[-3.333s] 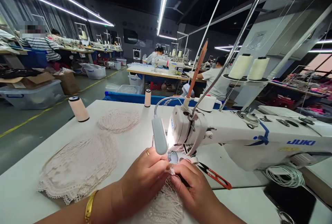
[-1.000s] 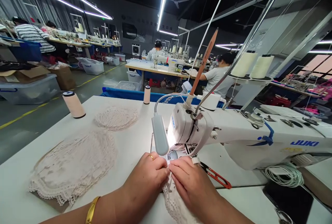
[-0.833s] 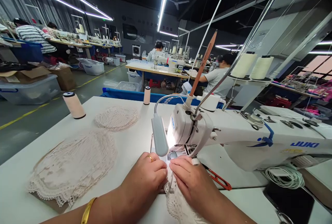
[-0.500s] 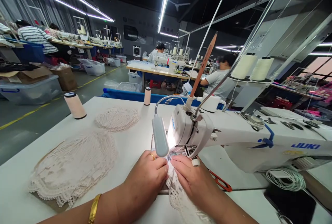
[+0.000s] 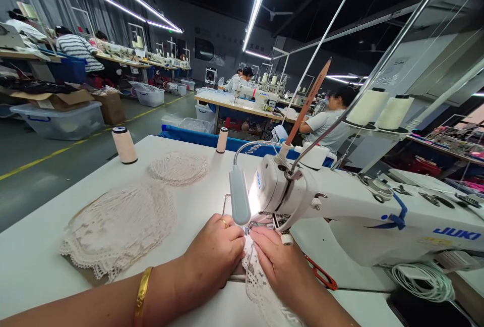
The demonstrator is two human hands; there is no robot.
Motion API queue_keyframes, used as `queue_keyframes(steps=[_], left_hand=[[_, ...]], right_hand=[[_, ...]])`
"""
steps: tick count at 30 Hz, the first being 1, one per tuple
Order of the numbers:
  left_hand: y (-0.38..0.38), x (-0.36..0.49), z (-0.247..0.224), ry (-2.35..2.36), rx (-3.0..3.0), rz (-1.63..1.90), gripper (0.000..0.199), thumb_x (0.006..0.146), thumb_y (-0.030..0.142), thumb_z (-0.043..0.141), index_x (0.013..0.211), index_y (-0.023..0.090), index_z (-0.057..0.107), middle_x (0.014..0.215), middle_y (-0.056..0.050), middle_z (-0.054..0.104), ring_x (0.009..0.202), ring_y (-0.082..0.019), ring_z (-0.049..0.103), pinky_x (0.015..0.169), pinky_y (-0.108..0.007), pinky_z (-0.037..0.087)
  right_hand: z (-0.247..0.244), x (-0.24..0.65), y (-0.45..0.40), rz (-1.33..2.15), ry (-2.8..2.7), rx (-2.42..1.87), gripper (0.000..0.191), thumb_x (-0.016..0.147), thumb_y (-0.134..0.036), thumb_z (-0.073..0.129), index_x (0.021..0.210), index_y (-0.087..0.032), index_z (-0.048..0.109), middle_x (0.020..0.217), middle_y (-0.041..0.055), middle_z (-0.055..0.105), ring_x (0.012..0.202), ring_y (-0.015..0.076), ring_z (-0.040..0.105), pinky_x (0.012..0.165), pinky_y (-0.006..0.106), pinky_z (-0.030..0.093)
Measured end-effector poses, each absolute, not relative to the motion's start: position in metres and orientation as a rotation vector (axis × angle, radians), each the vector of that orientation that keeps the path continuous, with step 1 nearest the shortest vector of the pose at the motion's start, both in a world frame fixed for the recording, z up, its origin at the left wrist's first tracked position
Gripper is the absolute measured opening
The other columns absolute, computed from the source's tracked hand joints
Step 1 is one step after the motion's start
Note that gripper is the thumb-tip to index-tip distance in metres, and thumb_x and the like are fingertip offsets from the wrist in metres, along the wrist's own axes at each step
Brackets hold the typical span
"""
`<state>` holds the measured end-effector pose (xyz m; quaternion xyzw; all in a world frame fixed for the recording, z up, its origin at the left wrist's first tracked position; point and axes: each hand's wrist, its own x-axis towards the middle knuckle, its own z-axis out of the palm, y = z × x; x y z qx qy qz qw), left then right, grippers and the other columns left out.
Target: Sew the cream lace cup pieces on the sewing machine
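Observation:
My left hand (image 5: 219, 246) is closed, pinching the edge of a cream lace piece (image 5: 260, 284) just in front of the sewing machine's needle area. On the other side of that edge, my right hand (image 5: 278, 254) is closed on the same lace, which trails down toward me beneath its palm. The white sewing machine (image 5: 270, 185) stands over the fingertips, and its needle is hard to make out. A grey lamp (image 5: 239, 196) on a bent neck lights the spot from above my left fingers.
A larger stack of lace pieces (image 5: 119, 226) and a smaller lace stack (image 5: 178, 168) lie to the left. Peach thread cones (image 5: 124, 146) stand along the far table edge. Orange-handled snips (image 5: 320, 272) rest right of my right hand. Co-workers sit at machines beyond.
The view has turned slightly left, so the scene sits further right. Both hands stay on the lace by the needle area, with only slight finger shifts.

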<state>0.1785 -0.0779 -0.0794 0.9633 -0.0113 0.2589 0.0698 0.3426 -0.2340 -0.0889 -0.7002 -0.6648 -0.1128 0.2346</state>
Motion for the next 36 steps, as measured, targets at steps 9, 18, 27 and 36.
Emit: queue_keyframes(steps=[9, 18, 27, 36], left_hand=[[-0.072, 0.177, -0.07, -0.025, 2.78, 0.64, 0.015, 0.101, 0.012, 0.061, 0.095, 0.022, 0.072, 0.096, -0.004, 0.072, 0.089, -0.023, 0.063, 0.08, -0.037, 0.045], [-0.066, 0.184, -0.061, 0.077, 2.643, 0.516, 0.012, 0.086, 0.01, 0.063, 0.082, 0.021, 0.064, 0.096, -0.002, 0.068, 0.08, -0.02, 0.06, 0.071, -0.03, 0.046], [-0.065, 0.186, -0.065, -0.082, 2.634, 0.658, 0.02, 0.097, 0.008, 0.063, 0.082, 0.02, 0.068, 0.094, -0.002, 0.069, 0.086, -0.019, 0.063, 0.076, -0.031, 0.047], [-0.072, 0.168, -0.072, -0.254, 2.722, 0.687, 0.019, 0.096, 0.005, 0.066, 0.086, 0.021, 0.071, 0.093, -0.001, 0.076, 0.085, -0.021, 0.063, 0.074, -0.036, 0.04]], right_hand=[[-0.077, 0.333, -0.251, -0.215, -1.974, -1.79, 0.026, 0.101, -0.035, 0.072, 0.124, -0.024, 0.065, 0.131, 0.0098, 0.076, 0.114, 0.0335, 0.07, 0.082, 0.041, 0.059], [-0.079, 0.336, -0.242, -0.151, -1.61, -1.876, 0.02, 0.115, -0.024, 0.043, 0.102, -0.027, 0.058, 0.092, 0.0008, 0.077, 0.082, 0.0231, 0.071, 0.069, 0.032, 0.052], [-0.077, 0.335, -0.243, -0.078, -1.722, -1.877, 0.023, 0.113, -0.022, 0.043, 0.097, -0.026, 0.058, 0.089, 0.0017, 0.071, 0.084, 0.023, 0.068, 0.07, 0.032, 0.049], [-0.059, 0.331, -0.257, 0.019, -2.024, -1.831, 0.006, 0.107, -0.02, 0.065, 0.104, -0.024, 0.067, 0.104, 0.0022, 0.073, 0.092, 0.0226, 0.065, 0.078, 0.035, 0.047]])
